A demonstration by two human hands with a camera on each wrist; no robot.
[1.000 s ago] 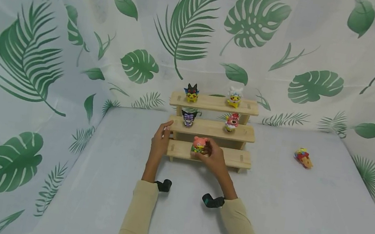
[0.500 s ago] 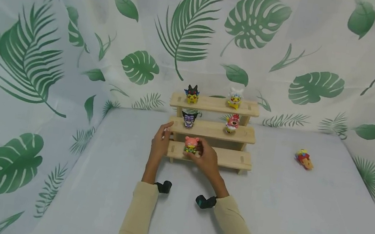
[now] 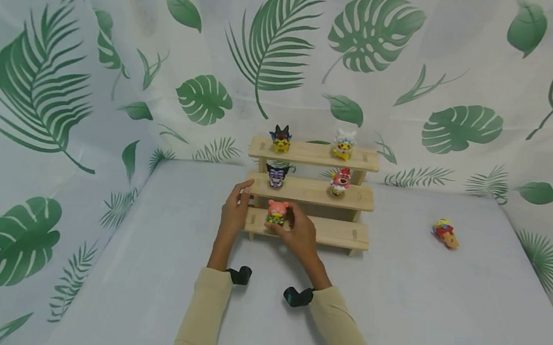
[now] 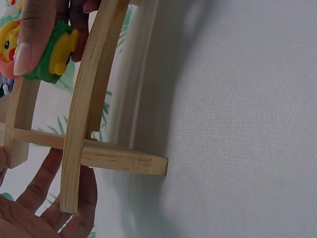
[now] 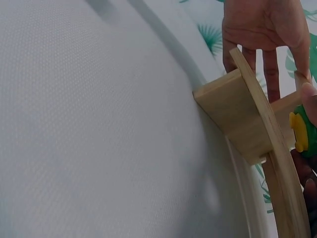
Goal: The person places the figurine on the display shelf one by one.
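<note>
My right hand (image 3: 301, 236) pinches a small toy figure (image 3: 277, 212) with a pink hood, yellow face and green body between thumb and fingers. It is upright over the left part of the lowest tier of a wooden three-tier display shelf (image 3: 334, 232). In the left wrist view, a narrow gap shows between the figure's yellow feet (image 4: 60, 68) and the board. At the shelf's left end, my left hand (image 3: 234, 214) touches the side with fairly straight fingers. The right wrist view shows those fingers (image 5: 271, 74) reaching behind the lowest board's end.
On the middle tier stand a purple-and-black figure (image 3: 276, 177) and a pink-and-white one (image 3: 339, 182). The top tier bears a black-eared figure (image 3: 280, 139) and a white-hooded one (image 3: 344, 145). Another figure (image 3: 445, 234) lies on the white cloth to the right. Leaf-print curtains surround the table.
My right hand has carried the pink-hooded figure leftward along the lowest tier, with most of the shift in the first half second. The left hand stays at the shelf's end.
</note>
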